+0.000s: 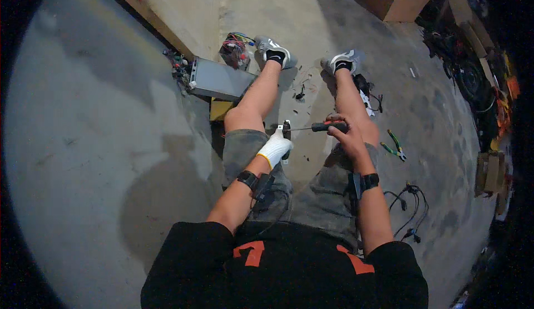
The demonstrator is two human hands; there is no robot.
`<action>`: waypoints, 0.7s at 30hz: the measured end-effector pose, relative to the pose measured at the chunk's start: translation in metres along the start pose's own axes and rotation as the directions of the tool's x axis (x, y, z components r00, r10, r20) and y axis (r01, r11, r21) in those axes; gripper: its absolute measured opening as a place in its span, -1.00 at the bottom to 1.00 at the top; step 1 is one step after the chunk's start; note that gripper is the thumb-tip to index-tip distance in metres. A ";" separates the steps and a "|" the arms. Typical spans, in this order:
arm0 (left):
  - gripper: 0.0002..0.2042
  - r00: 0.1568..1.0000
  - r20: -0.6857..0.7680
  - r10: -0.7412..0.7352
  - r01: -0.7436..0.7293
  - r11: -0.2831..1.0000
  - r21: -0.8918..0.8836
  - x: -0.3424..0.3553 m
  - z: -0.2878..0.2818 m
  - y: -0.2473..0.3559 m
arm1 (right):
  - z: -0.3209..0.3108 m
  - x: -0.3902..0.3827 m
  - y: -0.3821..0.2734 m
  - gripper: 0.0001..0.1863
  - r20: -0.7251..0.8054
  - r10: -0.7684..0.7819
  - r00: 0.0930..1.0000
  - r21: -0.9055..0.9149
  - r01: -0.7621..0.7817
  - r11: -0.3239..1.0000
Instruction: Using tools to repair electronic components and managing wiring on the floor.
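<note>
Dim light throws a soft shadow (pixel 161 203) leftward, with black fisheye corners.

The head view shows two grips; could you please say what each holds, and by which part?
The right grip holds a screwdriver by its handle. The gloved left grip holds a small dark piece, apparently around its middle; its kind is unclear.
</note>
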State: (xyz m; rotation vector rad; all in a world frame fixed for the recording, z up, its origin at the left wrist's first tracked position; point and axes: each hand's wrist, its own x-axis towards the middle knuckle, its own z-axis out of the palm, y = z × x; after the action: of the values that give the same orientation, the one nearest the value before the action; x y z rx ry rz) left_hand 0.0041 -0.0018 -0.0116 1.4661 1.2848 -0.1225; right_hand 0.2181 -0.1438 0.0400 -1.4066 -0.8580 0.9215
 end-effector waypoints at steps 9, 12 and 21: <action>-0.50 0.997 -0.021 0.077 -0.076 0.995 0.063 -0.013 -0.003 0.003 | 0.010 0.014 0.030 -0.61 -0.359 0.120 0.926 -0.086 -0.161 0.983; -0.53 0.987 0.028 0.159 -0.158 0.986 -0.052 -0.011 -0.006 -0.004 | 0.027 0.020 0.014 -0.65 -0.417 -0.012 0.909 0.023 0.024 0.999; -0.67 1.000 -0.001 -0.011 0.008 0.783 -0.622 0.014 0.008 0.006 | -0.011 0.058 0.000 -0.68 -0.604 -0.051 0.796 -0.075 0.007 0.997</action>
State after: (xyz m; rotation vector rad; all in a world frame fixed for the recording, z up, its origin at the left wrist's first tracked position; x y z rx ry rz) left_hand 0.0186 0.0024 -0.0196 0.8804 1.1793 0.2839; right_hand 0.2524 -0.0953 0.0370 -1.6125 -0.4170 0.3618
